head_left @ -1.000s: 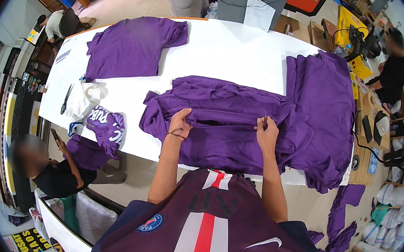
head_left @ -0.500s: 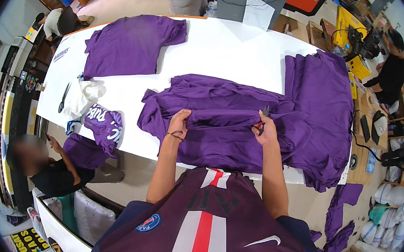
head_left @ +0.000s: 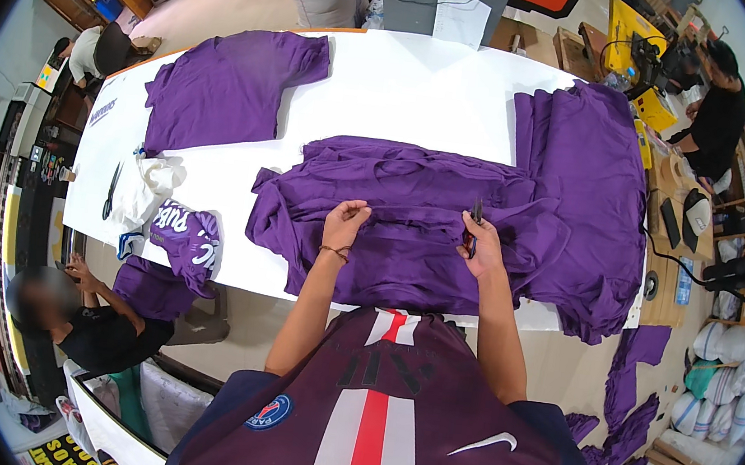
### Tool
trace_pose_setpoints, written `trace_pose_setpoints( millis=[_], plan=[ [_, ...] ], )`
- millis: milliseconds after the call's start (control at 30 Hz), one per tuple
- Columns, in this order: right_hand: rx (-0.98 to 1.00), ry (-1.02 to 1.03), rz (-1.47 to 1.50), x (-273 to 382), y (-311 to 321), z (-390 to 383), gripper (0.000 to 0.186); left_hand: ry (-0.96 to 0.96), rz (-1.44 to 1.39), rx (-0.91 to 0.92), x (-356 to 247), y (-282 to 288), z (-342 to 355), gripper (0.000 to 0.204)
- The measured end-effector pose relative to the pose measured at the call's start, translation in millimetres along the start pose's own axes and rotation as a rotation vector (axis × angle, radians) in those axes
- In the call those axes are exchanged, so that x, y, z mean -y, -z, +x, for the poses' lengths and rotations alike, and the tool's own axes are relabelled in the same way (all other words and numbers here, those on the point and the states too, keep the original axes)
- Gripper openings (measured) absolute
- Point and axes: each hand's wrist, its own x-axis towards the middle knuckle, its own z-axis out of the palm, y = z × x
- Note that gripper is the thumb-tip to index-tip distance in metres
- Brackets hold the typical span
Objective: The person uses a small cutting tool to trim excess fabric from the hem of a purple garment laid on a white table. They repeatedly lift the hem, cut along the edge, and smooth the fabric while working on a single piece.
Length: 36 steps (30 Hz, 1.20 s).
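Note:
A purple garment [head_left: 405, 272] lies spread and rumpled along the near side of the table, over other purple cloth. My left hand [head_left: 345, 227] pinches a fold of it between thumb and fingers; a dark bracelet circles the wrist. Across from it, my right hand [head_left: 482, 251] is closed around small scissors [head_left: 476, 211] with dark blades pointing away from me and a bit of red at the handle. The right fingertips also meet the raised cloth edge stretched between my hands. Whether they grip that edge too is hard to make out.
A stack of purple garments [head_left: 584, 209] covers the table's right end. A purple T-shirt [head_left: 228, 90] lies flat at the far left. Large black scissors [head_left: 112, 191], white cloth [head_left: 148, 193] and a printed purple piece [head_left: 185, 242] sit nearer. A seated person [head_left: 114, 319] is at left.
My left hand has shifted right and the fingers pinch the cloth closer in. My right hand, with the scissors, has come slightly left and lower. The view has shifted a little.

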Motion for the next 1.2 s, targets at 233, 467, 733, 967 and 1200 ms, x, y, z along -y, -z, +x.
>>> trace_pose_setpoints(
  millis=[233, 467, 733, 967, 1200],
  plan=[
    [0.043, -0.019, -0.067, 1.2, 2.0, -9.0, 0.018, 0.073, 0.245, 0.266, -15.5, 11.4, -7.2, 0.026],
    [0.030, 0.000, -0.085, 1.4, 8.7, -10.0, 0.012, 0.151, 0.151, 0.191, -18.8, 18.7, -2.2, 0.021],
    [0.037, 0.056, -0.064, -1.2, 16.4, -9.4, 0.017, 0.309, -0.467, 0.016, -11.3, 32.8, 14.3, 0.031],
    [0.077, 0.096, 0.078, -7.2, 21.1, -9.9, 0.032, 0.284, -0.543, 0.020, 1.3, 40.1, 18.3, 0.030],
    [0.139, 0.126, 0.143, -5.3, 23.4, -12.0, 0.043, 0.328, -0.538, 0.029, -9.1, 38.3, 10.9, 0.030]
  ],
)
